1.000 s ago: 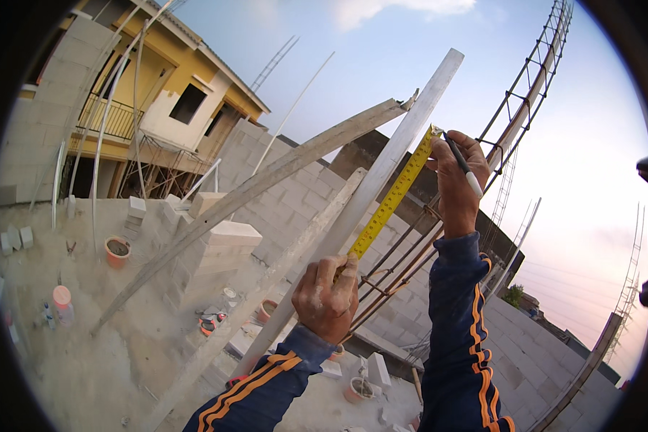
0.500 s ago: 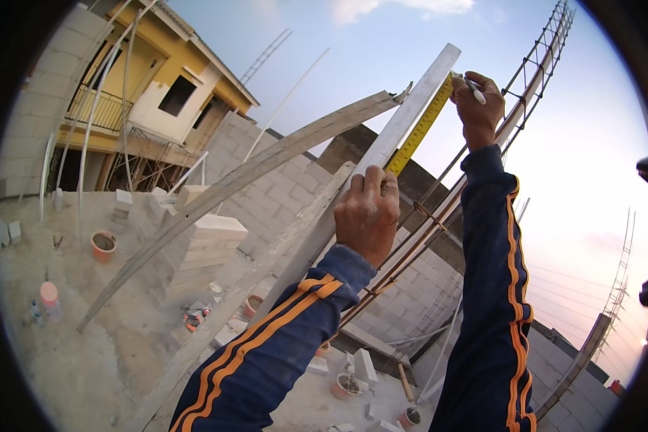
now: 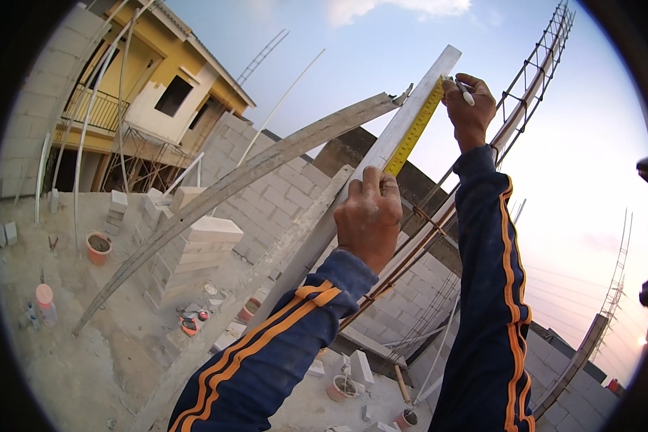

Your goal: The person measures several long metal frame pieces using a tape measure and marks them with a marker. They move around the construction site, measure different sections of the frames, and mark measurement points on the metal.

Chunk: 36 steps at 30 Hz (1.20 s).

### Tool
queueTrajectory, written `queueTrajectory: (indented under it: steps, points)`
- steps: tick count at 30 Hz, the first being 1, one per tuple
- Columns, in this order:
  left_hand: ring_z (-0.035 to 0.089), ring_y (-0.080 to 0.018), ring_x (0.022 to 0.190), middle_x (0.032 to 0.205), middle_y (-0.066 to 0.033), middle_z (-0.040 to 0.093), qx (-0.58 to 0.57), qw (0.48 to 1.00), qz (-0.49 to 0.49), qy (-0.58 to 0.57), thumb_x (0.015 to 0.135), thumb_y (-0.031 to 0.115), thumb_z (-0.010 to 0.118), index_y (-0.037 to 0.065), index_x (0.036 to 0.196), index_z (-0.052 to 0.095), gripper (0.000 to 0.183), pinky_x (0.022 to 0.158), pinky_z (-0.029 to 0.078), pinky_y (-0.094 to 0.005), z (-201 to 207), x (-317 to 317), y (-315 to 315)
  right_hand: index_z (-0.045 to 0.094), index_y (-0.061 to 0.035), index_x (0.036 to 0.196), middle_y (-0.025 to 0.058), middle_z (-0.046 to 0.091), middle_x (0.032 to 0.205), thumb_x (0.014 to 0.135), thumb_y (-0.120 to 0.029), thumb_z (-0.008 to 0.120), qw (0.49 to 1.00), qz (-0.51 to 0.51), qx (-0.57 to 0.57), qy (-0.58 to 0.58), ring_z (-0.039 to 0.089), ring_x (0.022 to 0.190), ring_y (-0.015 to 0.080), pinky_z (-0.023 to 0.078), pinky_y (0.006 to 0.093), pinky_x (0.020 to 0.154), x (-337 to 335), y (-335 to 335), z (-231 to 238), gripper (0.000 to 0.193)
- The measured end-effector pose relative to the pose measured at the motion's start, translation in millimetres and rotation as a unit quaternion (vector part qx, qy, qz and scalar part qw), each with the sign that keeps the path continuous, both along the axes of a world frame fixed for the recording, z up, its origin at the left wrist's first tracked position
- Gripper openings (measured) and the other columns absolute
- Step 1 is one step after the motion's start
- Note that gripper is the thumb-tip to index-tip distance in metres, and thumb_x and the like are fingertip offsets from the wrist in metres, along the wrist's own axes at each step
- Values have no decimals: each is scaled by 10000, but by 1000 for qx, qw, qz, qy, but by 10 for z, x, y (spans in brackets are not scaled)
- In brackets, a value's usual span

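A yellow tape measure (image 3: 416, 132) is stretched along the edge of a long pale board (image 3: 405, 115) that rises at a slant. My left hand (image 3: 369, 216) is closed around the lower end of the tape, against the board; its case is hidden by the fingers. Near the board's top, my right hand (image 3: 471, 108) pinches the upper end of the tape. A white pen (image 3: 467, 94) also sticks out between the right hand's fingers.
A bent grey plank (image 3: 252, 169) crosses to the board from the left. Right of it stands a rebar column (image 3: 529, 93). Below are stacked light blocks (image 3: 201, 248), a mortar bucket (image 3: 99, 247), another bucket (image 3: 342, 389) and a block wall (image 3: 284, 183). A yellow house (image 3: 140, 72) stands behind.
My right hand has moved slightly left and down, bringing the tape's upper part closer against the board's edge. My left hand has stayed nearly in place.
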State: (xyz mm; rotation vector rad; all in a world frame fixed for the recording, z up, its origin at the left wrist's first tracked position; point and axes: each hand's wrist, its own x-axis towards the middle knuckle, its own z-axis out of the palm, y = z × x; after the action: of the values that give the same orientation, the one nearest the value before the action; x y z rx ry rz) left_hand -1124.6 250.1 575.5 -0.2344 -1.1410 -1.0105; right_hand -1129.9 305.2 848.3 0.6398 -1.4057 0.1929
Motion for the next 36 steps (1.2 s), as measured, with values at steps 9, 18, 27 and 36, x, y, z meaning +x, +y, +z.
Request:
queueTrajectory:
  steps: [9, 18, 27, 36]
  points:
    - [665, -273, 892, 1055, -61, 603, 8, 1000, -13, -2, 760, -10, 751, 39, 1033, 712, 280, 663, 601, -390, -8, -73, -68, 650, 57, 1172, 175, 723, 1010, 842, -113, 773, 999, 17, -21, -27, 736, 825, 204, 637, 295, 711, -61, 9, -28, 390]
    - [651, -264, 911, 1061, -56, 585, -4, 1000, -8, -12, 775, -7, 739, 48, 1082, 711, 313, 681, 604, -381, -78, -70, -67, 638, 72, 1170, 179, 717, 1005, 853, -116, 776, 1000, 2, 8, -14, 737, 844, 218, 647, 318, 744, -65, 66, -81, 393]
    - [655, -248, 896, 1054, -64, 578, -4, 1000, 2, -26, 817, 4, 719, 25, 1089, 701, 273, 683, 621, -347, -75, -48, -46, 722, -24, 1070, 95, 755, 852, 797, -248, 808, 1000, 18, -4, 22, 734, 746, 184, 594, 322, 714, -152, 121, -46, 364]
    - [660, -251, 917, 1060, -71, 573, -8, 1000, -10, -23, 804, -14, 729, 6, 1109, 690, 308, 687, 637, -347, -31, -62, -56, 718, -15, 1065, 95, 756, 828, 792, -218, 810, 999, 37, -10, 15, 724, 692, 166, 589, 313, 689, -146, 83, -47, 352]
